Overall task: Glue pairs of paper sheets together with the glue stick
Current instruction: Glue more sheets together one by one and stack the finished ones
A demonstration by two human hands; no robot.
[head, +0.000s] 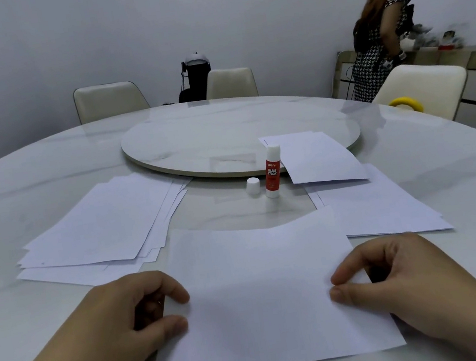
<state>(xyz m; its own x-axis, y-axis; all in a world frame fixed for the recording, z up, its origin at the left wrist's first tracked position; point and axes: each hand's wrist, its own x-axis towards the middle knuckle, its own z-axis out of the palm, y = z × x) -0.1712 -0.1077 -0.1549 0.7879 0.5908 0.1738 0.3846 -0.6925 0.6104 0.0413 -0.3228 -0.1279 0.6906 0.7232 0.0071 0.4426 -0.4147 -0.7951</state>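
A white paper sheet lies in front of me on the marble table, its far edge slightly lifted. My left hand pinches its left edge and my right hand pinches its right edge between thumb and fingers. A red and white glue stick stands upright and uncapped beyond the sheet, with its white cap just to its left. A loose stack of sheets lies at the left. Another pile of sheets lies at the right, with one sheet leaning on the turntable.
A round turntable sits at the table's centre. Cream chairs stand around the far side. A person in a checked dress stands at a sideboard at the back right. A yellow ring shows by the right chair.
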